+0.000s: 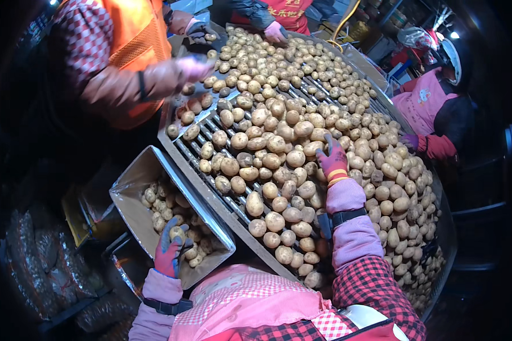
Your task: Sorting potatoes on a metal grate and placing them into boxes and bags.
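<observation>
My left hand [170, 251], in a pink and grey coated glove, holds a potato [177, 233] over a cardboard box [132, 209] that has potatoes inside. On the slatted metal sorting table, my right hand [333, 158], gloved alike, reaches among heaped potatoes [277, 145]. Its fingers touch potatoes at the middle of the heap; whether it grips one I cannot tell. The box stands against the near left side of the table's frame [222, 209].
A co-worker in an orange vest [138, 51] reaches over the table's left end. Another person's gloved hand [275, 32] is at the far edge, and a person in a pink apron [422, 96] stands right. Filled mesh bags [38, 260] lie at lower left.
</observation>
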{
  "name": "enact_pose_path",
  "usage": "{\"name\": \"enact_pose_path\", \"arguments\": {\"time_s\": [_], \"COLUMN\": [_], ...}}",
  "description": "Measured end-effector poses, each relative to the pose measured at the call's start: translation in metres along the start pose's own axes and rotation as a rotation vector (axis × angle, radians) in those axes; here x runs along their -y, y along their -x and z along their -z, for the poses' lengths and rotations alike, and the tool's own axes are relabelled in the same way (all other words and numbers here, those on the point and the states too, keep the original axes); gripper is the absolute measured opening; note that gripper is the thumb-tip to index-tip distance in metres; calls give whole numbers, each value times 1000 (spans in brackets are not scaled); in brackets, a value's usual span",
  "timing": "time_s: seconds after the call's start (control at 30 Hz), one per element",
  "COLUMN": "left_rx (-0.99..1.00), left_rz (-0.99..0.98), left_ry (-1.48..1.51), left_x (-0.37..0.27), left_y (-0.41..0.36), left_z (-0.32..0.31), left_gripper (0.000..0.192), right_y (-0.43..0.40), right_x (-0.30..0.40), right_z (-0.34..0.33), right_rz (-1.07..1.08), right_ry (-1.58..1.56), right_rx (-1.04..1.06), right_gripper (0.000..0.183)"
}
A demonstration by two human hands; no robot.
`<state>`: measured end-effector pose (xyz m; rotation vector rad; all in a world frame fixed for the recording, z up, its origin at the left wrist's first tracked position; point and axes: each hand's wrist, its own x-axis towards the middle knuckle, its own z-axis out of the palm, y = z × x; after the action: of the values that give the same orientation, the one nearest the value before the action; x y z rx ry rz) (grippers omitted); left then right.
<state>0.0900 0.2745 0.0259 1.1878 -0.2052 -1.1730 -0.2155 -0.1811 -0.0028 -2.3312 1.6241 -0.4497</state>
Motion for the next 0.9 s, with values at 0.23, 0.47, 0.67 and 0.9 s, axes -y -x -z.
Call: {"name": "enact_pose_path", "arguments": {"time_s": [0.23,0.47,0.67,0.9], "left_rx": [-24,-204,-97,-64], "left_rz": [-1,-4,2,0], "left_ry": [-109,-78,-106,-98], "left_x": [3,-1,-3,-10], "left_y": [12,27,9,-2], "left_z": [3,16,9,8], "left_gripper": [58,65,72,64], "right_y": [-65,-19,112,135], "right_x": [74,94,159,217], "right_z": [5,-5,14,67], "right_rz": [224,106,-349,-108], "right_ry": [592,-609,-1992,-1534], "right_rx": [321,259,793,725], "right_gripper": [78,43,75,58]}}
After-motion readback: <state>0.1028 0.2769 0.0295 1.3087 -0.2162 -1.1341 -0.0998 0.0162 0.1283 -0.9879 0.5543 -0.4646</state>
